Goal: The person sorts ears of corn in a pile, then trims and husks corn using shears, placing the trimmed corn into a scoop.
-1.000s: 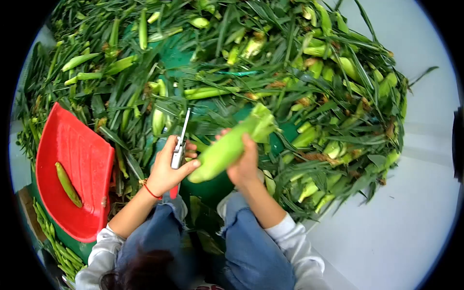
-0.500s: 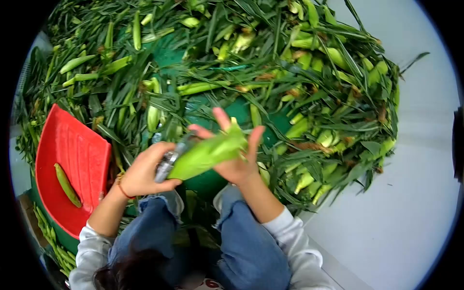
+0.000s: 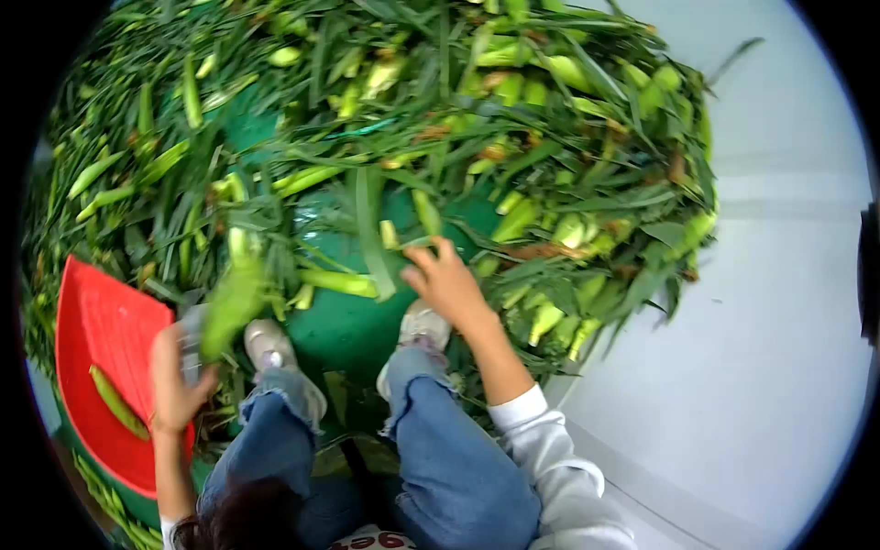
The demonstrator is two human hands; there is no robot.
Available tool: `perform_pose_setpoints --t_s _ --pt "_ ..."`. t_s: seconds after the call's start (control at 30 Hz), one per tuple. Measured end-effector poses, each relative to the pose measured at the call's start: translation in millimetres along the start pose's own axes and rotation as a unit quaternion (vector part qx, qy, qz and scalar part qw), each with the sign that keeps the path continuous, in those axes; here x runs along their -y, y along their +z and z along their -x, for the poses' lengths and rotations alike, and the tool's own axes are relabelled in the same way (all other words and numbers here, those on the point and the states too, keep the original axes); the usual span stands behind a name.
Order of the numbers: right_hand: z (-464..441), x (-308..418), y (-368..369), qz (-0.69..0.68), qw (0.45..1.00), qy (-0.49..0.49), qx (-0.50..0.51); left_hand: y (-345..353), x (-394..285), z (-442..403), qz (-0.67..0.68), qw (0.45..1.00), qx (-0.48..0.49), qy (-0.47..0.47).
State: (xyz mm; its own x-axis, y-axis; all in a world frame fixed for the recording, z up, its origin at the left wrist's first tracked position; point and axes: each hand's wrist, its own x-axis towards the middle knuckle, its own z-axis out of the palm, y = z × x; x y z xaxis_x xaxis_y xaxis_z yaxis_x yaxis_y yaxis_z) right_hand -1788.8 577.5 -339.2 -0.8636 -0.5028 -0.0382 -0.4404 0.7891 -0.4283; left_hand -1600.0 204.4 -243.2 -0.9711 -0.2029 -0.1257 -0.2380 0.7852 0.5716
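My left hand (image 3: 174,376) is beside the red scoop at the left, closed around a grey metal tool (image 3: 192,341) whose kind is blurred. A green ear of corn (image 3: 234,310), smeared by motion, stands out from that hand against the tool. Out in front of my right knee is my right hand (image 3: 446,286), its fingers apart and nothing held in them. Just beyond its fingertips are a pale cut stub (image 3: 390,236) and a long green leaf (image 3: 370,229); whether they touch the hand I cannot tell.
Corn ears and loose leaves are heaped (image 3: 568,183) across the green floor (image 3: 339,335). One slim green ear (image 3: 119,403) lies in the red scoop (image 3: 119,316). My shoes (image 3: 424,325) stand at the heap's near edge. A pale wall or panel (image 3: 761,321) is on the right.
My left hand has moved left and down with the tool and corn ear, towards the scoop. My right hand has come away from the ear. The camera view has shifted.
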Motion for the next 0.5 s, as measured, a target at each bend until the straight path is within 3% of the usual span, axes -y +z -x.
perform_pose_setpoints --t_s 0.07,0.1,0.13,0.17,0.2,0.23,0.27,0.3,0.33,0.37,0.4,0.47,0.5 --pt "24.9 -15.9 -17.0 -0.051 0.995 0.087 -0.027 -27.8 92.2 56.6 -0.058 0.985 -0.118 -0.108" --pt "49.2 -55.8 -33.9 -0.075 0.959 0.166 -0.217 -45.8 147.6 92.2 -0.097 0.962 -0.174 -0.185" --pt "57.7 -73.1 -49.5 -0.142 0.897 0.246 -0.338 -56.9 184.1 121.0 -0.110 0.946 -0.171 -0.253" --pt "63.7 -98.1 -36.3 -0.101 0.894 0.260 -0.349 -59.5 202.6 127.4 -0.124 0.955 -0.188 -0.192" --pt "65.9 -129.4 -53.9 -0.117 0.836 0.302 -0.443 -71.1 206.2 140.8 -0.057 0.937 -0.129 -0.319" --pt "73.8 -184.0 -58.3 -0.203 0.779 0.329 -0.494 -65.9 246.0 163.9 -0.002 0.930 -0.163 -0.330" --pt "64.9 -204.6 -79.9 -0.291 0.699 0.438 -0.484 -54.9 265.9 177.8 -0.041 0.921 -0.187 -0.338" --pt "47.3 -243.7 -104.3 -0.403 0.669 0.467 -0.414 -41.8 298.3 192.8 -0.038 0.923 -0.173 -0.342" --pt "35.0 -256.1 -110.0 -0.475 0.620 0.435 -0.448 -34.6 318.1 204.7 -0.038 0.922 -0.156 -0.352" --pt "31.2 -261.7 -110.0 -0.499 0.619 0.417 -0.441 -40.5 316.0 204.8 -0.058 0.906 -0.140 -0.394" --pt "17.2 -269.8 -126.9 -0.557 0.544 0.433 -0.454 -41.1 313.7 197.3 -0.071 0.891 -0.120 -0.432" --pt "10.8 -278.0 -126.0 -0.474 0.552 0.493 -0.477 -46.0 327.5 196.0 -0.161 0.869 -0.109 -0.456" --pt "16.8 -262.4 -127.5 -0.467 0.587 0.493 -0.441 -63.1 319.7 185.4 -0.131 0.893 -0.199 -0.381"
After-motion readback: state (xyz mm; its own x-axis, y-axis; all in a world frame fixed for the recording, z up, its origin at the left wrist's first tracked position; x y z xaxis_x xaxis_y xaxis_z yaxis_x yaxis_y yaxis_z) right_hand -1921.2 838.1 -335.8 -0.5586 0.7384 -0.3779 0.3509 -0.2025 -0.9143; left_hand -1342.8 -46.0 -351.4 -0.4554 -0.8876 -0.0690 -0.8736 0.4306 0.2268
